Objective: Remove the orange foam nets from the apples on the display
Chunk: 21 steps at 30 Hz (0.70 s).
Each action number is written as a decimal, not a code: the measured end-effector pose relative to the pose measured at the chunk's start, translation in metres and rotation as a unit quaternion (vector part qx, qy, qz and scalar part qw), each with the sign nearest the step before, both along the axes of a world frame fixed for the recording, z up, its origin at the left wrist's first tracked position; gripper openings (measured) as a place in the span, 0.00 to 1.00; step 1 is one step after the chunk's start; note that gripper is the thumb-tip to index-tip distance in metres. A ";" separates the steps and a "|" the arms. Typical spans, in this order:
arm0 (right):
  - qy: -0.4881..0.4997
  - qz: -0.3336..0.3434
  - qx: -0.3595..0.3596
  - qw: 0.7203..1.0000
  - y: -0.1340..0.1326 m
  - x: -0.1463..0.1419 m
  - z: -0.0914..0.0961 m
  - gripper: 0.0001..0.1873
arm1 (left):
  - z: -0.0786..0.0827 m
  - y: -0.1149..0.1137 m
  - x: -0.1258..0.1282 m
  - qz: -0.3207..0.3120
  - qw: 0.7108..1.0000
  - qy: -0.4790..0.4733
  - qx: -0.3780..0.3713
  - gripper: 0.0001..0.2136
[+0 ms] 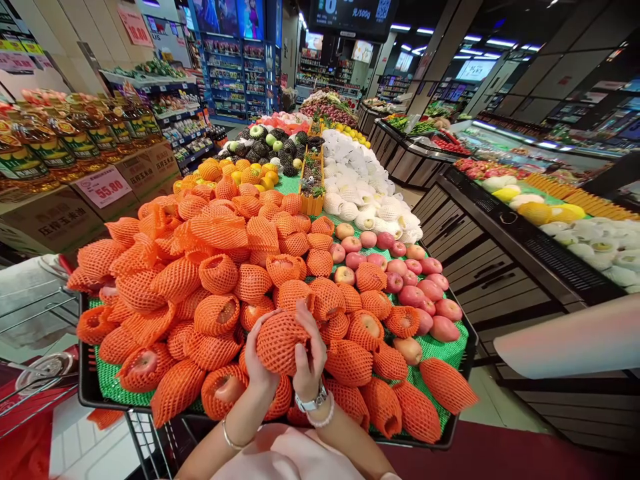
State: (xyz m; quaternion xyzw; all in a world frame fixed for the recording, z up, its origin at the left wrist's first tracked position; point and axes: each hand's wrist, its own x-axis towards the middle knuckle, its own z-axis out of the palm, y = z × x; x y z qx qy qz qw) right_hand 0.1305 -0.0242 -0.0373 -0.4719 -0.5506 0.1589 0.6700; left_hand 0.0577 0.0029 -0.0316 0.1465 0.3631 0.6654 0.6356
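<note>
Both my hands hold one fruit wrapped in an orange foam net (277, 341) over the front of a produce stand. My left hand (257, 363) cups the net-wrapped fruit from the left and below, fingers curled on it. My right hand (309, 353) grips it from the right, fingers laid over its top; a watch and a bead bracelet sit on that wrist. Around the held fruit lies a heap of several similar net-wrapped fruits (215, 273) on green matting (440, 350).
Bare pink-red apples (410, 280) lie at the stand's right. White-netted fruit (365, 187), oranges (245, 173) and green fruit sit farther back. A black tray edge (87, 380) rims the stand. Bottled goods with a 55.80 price sign (103, 187) stand left; another produce counter (525, 260) is right.
</note>
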 end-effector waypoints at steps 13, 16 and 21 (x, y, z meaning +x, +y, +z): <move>-0.062 -0.001 0.117 0.991 0.006 0.001 -0.025 0.28 | 0.002 0.006 -0.002 -0.024 0.996 -0.061 -0.057 0.09; -0.063 -0.034 0.109 0.991 0.007 0.002 -0.025 0.24 | 0.005 0.004 0.000 -0.034 0.997 -0.055 -0.046 0.10; -0.064 -0.065 0.101 0.991 0.007 0.000 -0.024 0.19 | 0.000 0.005 0.004 -0.022 0.999 -0.016 -0.034 0.11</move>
